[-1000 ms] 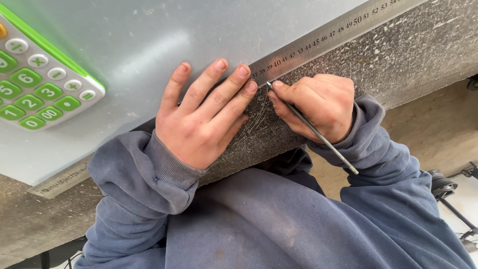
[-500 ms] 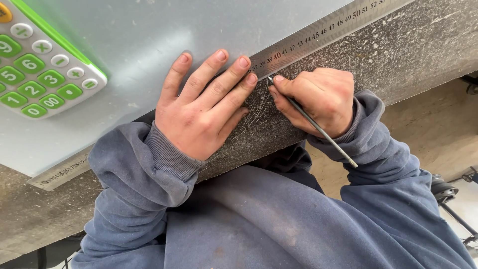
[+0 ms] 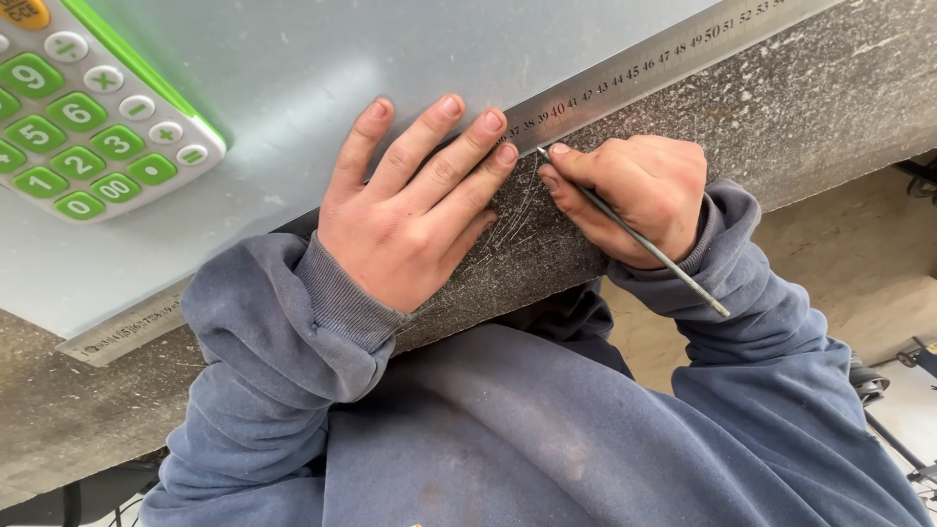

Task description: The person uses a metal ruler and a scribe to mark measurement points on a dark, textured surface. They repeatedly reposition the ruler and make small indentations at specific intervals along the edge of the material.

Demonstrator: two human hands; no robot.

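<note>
My left hand (image 3: 410,210) lies flat with fingers spread, pressing on a long steel ruler (image 3: 644,73) that runs along the near edge of a pale grey metal sheet (image 3: 390,59). My right hand (image 3: 634,195) grips a thin metal scriber (image 3: 644,244) like a pen. Its tip touches the ruler's edge just beside my left fingertips. The ruler's middle is hidden under my left hand; its near end (image 3: 117,337) shows at lower left.
A calculator (image 3: 88,107) with green keys lies on the sheet at upper left. The sheet rests on a dark, scratched worktable (image 3: 810,107). Tan floor (image 3: 859,273) and some dark gear show at the right, below the table edge.
Both hands stay in nearly the same place; the scriber tip has shifted only slightly along the ruler's edge.
</note>
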